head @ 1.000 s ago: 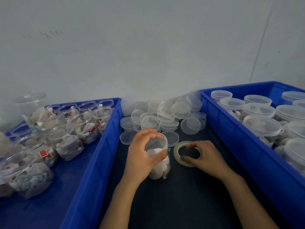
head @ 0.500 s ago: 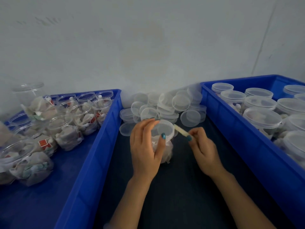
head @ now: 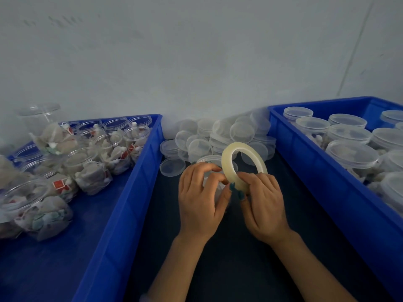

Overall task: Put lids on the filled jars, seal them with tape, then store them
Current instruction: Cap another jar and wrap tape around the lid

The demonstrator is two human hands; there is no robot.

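Observation:
A clear lidded jar of white packets stands on the dark table between two blue crates, mostly hidden behind my hands. My left hand wraps around the jar's near side, thumb and fingers curled on it. My right hand holds a pale ring-shaped roll of tape upright by its lower edge, right beside the jar and touching my left thumb. Loose clear lids are heaped against the wall behind the jar.
The left blue crate holds several open filled jars. The right blue crate holds several lidded jars. A grey wall closes off the back. Dark tabletop lies between the crates around my forearms.
My right hand has lifted the tape roll off the table and stood it upright against the jar. My left hand has slid from the jar's top to its side.

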